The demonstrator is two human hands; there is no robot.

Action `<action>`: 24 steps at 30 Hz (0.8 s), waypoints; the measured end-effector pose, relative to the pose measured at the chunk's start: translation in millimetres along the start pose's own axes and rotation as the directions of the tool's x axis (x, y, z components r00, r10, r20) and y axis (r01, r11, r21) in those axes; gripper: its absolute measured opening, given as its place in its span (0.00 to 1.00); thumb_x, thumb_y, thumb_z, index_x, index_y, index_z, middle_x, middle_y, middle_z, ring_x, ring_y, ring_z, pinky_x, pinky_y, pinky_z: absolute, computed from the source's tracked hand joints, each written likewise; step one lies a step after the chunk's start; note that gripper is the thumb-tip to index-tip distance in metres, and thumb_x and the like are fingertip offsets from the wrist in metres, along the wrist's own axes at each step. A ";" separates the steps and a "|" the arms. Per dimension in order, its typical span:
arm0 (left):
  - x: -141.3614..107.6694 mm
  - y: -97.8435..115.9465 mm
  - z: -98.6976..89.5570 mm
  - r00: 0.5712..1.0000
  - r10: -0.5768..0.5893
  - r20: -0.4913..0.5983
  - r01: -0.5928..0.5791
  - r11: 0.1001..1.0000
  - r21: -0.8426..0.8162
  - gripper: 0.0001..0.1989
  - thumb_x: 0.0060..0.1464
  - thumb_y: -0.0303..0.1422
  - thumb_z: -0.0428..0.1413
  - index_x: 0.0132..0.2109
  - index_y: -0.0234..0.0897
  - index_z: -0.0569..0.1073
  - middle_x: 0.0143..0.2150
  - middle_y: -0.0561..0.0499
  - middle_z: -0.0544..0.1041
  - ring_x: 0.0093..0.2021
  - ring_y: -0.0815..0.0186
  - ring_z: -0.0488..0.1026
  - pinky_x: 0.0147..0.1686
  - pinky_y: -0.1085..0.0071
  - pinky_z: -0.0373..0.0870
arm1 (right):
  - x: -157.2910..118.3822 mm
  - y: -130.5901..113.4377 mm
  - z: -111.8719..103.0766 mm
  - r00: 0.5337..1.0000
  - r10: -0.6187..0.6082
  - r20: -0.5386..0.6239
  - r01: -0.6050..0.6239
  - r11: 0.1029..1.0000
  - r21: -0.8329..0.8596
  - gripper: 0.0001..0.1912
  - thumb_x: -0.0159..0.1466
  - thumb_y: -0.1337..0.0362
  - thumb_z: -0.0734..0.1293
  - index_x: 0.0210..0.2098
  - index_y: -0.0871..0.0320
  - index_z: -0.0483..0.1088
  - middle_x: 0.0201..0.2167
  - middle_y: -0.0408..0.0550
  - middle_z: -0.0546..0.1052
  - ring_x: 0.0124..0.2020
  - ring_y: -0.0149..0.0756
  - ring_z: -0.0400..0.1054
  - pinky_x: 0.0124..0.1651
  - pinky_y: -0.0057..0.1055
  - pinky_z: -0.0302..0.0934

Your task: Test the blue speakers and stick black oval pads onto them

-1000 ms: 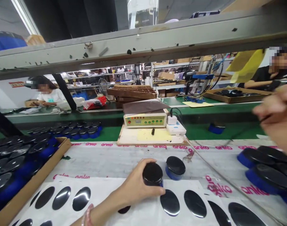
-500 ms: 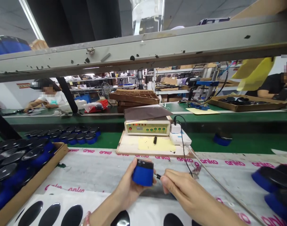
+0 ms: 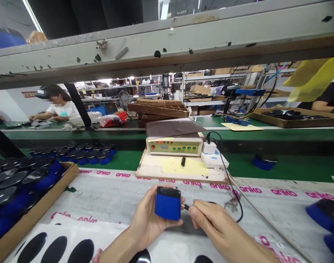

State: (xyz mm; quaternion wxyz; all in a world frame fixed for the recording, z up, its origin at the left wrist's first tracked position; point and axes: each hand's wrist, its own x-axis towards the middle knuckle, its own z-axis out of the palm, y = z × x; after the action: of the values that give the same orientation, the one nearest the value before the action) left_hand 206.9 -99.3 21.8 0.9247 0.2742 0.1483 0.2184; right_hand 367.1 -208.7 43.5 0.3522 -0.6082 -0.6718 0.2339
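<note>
The left hand (image 3: 146, 223) is curled around a blue oval device with a black top (image 3: 167, 204), its fingers grasping it at the sides and from beneath; the device is lifted above the bench, its blue side facing the camera. The right hand (image 3: 212, 221) pinches a slim black plug (image 3: 186, 206) between thumb and forefinger; the plug's tip points at the device's right side, close by the left fingertips — whether it is seated cannot be told.

Left of and nearer than the left fingers lie white sheets (image 3: 108, 230) bearing black ovals (image 3: 55, 250); further left, a cardboard tray (image 3: 50, 199) holds like devices (image 3: 12, 199); beyond the fingers, past "anko"-printed sheeting (image 3: 109, 191), stands a control box with green buttons (image 3: 175, 147), a white adapter (image 3: 209, 147) at its right; two rows of devices (image 3: 82, 157) stand on the green surface (image 3: 123, 157), beyond and left of the fingers; a single device (image 3: 265, 162) stands beyond the right fingers; others (image 3: 324, 212) sit well to their right.
</note>
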 end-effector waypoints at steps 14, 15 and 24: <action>-5.2 -13.5 -8.2 0.975 0.222 -0.033 -0.148 0.747 0.649 0.34 0.42 0.46 0.63 0.54 0.41 0.63 0.42 0.48 0.69 0.37 0.63 0.69 0.33 0.68 0.72 | -4.6 -7.1 -2.1 0.995 0.090 0.042 -0.078 0.970 -0.229 0.20 0.69 0.56 0.49 0.25 0.55 0.59 0.24 0.42 0.68 0.27 0.33 0.63 0.33 0.30 0.53; -5.3 -13.6 -8.5 0.970 0.241 -0.028 -0.154 0.700 0.697 0.33 0.43 0.46 0.63 0.54 0.41 0.63 0.41 0.48 0.69 0.38 0.63 0.68 0.33 0.69 0.71 | -5.2 -6.2 0.2 0.995 0.086 0.041 -0.073 0.964 -0.255 0.20 0.69 0.56 0.48 0.24 0.55 0.58 0.24 0.43 0.68 0.27 0.34 0.63 0.32 0.30 0.53; -1.3 -10.4 -14.6 0.696 0.573 0.434 -0.325 -0.288 0.901 0.39 0.47 0.42 0.62 0.62 0.45 0.54 0.50 0.44 0.58 0.53 0.56 0.63 0.52 0.57 0.66 | 5.3 10.6 4.9 0.997 0.082 0.017 -0.079 0.988 -0.134 0.12 0.69 0.60 0.50 0.35 0.55 0.61 0.32 0.45 0.70 0.33 0.35 0.66 0.34 0.31 0.58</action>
State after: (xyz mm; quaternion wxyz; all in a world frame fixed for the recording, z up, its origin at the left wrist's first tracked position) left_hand 203.5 -101.4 4.3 0.2560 0.8526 0.2188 0.3997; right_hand 370.3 -201.4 33.5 0.2936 -0.6542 -0.6648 0.2094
